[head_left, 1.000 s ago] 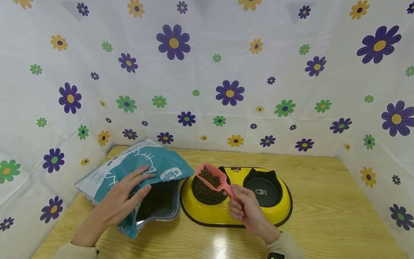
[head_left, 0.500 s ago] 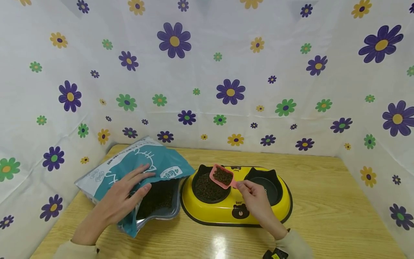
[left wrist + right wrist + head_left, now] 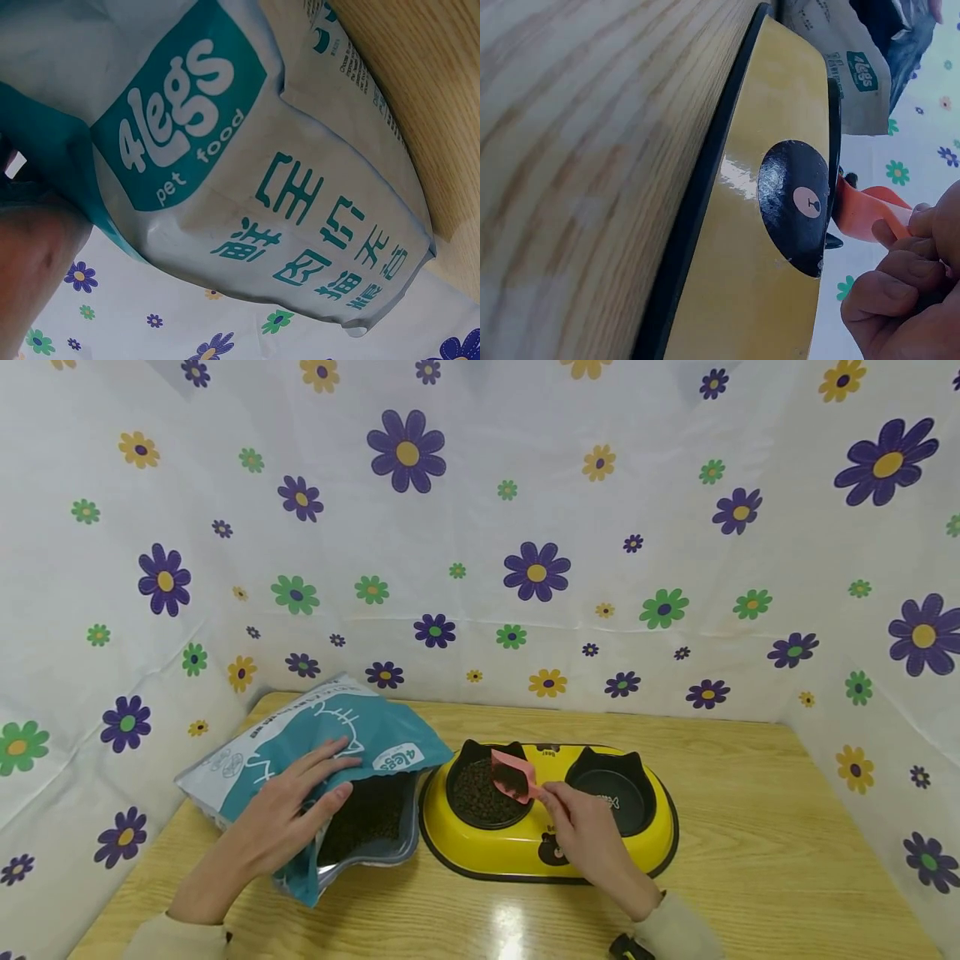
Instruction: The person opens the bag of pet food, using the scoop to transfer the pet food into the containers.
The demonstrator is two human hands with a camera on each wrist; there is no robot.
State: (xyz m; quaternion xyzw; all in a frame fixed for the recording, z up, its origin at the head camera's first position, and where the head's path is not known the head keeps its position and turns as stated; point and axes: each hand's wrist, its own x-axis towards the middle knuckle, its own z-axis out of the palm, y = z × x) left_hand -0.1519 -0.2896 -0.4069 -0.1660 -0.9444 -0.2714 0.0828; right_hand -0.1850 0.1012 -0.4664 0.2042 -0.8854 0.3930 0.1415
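"What's there, biggest first?"

"A wooden table [image 3: 750, 810], with the pet food bag [image 3: 300, 752] at its left, mouth gaping. Limp film, I'd guess, heavy where the food sits; best held by its upper rim."

"Then?"

"The yellow feeder [image 3: 480, 850], just beside the bag. Looks stiff and glossy, perhaps slippery; I'd take it by both ends."

"And the hands?"

"The left hand [image 3: 273, 827] rests on the bag, fingers nearly straight; whether the thumb pinches the rim, I can't tell. The right hand [image 3: 588, 835] has its fingers curled on the scoop [image 3: 527, 771]."

"Where's that?"

"Tilted over the feeder's left bowl [image 3: 471, 749]. Probably light, rigid plastic; the handle is the place to grip, and tipping lets the load slide."

"Smallest?"

"Brown kibble [image 3: 476, 793], in scoop and bowl: hard, dry, likely to roll."
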